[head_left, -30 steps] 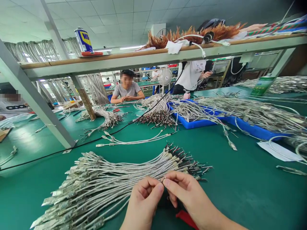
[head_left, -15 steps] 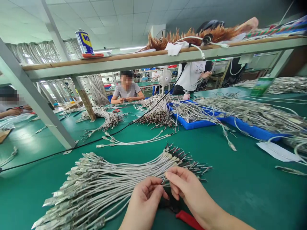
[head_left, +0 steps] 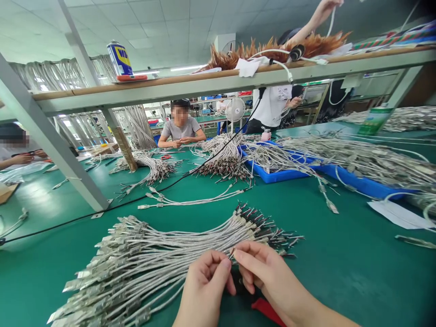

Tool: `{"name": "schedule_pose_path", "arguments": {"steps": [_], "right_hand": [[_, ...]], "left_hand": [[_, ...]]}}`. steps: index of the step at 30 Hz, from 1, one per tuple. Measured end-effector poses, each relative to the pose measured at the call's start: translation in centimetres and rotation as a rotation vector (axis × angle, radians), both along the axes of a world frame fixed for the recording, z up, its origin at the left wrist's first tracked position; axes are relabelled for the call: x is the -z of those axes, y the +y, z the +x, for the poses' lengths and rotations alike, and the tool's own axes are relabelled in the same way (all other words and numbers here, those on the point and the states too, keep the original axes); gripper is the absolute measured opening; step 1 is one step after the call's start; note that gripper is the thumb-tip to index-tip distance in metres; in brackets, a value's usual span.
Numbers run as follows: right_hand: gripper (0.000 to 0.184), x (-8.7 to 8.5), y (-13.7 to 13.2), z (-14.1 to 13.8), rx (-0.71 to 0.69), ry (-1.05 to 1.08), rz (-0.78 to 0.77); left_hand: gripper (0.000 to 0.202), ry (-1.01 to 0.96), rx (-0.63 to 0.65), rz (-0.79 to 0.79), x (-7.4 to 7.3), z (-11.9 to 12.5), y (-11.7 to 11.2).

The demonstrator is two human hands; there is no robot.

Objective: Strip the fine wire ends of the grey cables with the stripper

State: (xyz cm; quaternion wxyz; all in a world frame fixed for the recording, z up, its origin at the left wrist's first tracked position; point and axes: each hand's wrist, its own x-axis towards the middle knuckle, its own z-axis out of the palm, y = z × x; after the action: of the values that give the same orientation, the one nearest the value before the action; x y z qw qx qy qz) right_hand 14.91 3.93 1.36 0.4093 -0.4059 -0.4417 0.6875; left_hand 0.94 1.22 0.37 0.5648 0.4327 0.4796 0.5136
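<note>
My left hand (head_left: 206,284) is closed, thumb and forefinger pinching a thin dark wire end (head_left: 232,254). From the other side my right hand (head_left: 267,277) pinches at the same wire, fingertips almost touching the left ones. Most of what the wire belongs to is hidden by my fingers. Just beyond both hands lies a large bundle of white cables (head_left: 177,240), USB-type plugs at the left and stripped dark and red wire ends at the right. A tool with a red handle (head_left: 267,313) lies under my right hand, partly covered.
Blue trays (head_left: 272,175) of cables stand at the back right, beside more cable piles (head_left: 225,159). A black cord (head_left: 136,200) crosses the green table. A shelf (head_left: 190,86) with a spray can (head_left: 120,59) spans above. Co-workers sit and stand beyond.
My hands stay nearly in place, the fingertips shifting slightly at the wire. Behind the shelf, a co-worker's arm has risen, holding a white cable.
</note>
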Motion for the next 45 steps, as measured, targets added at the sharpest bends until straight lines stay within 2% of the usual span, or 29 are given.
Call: {"name": "schedule_pose_path", "arguments": {"steps": [9, 16, 21, 26, 32, 38, 45], "right_hand": [[0.036, 0.05, -0.02, -0.11, -0.023, -0.015, -0.021], [0.036, -0.16, -0.13, -0.2, 0.001, -0.005, -0.022], [0.034, -0.24, -0.11, -0.15, -0.003, -0.015, -0.019], [0.03, -0.21, -0.06, 0.1, -0.026, -0.029, 0.016], [0.029, -0.01, -0.09, 0.19, -0.067, -0.067, 0.117], [0.031, -0.19, -0.15, 0.3, -0.088, -0.052, 0.156], [0.026, -0.13, -0.27, 0.27, -0.105, -0.083, 0.126]], "left_hand": [[0.053, -0.129, 0.055, -0.052, 0.51, 0.03, 0.03], [0.05, -0.231, 0.085, -0.116, -0.09, -0.31, -0.11], [0.049, -0.268, 0.086, -0.131, 0.34, -0.26, -0.05], [0.046, -0.303, 0.093, -0.134, 0.6, -0.31, -0.02], [0.044, -0.326, 0.153, -0.146, 0.59, -0.36, -0.06], [0.045, -0.376, 0.208, -0.173, 0.81, -0.31, 0.1], [0.047, -0.393, 0.16, -0.199, 0.03, -0.13, -0.17]]}}
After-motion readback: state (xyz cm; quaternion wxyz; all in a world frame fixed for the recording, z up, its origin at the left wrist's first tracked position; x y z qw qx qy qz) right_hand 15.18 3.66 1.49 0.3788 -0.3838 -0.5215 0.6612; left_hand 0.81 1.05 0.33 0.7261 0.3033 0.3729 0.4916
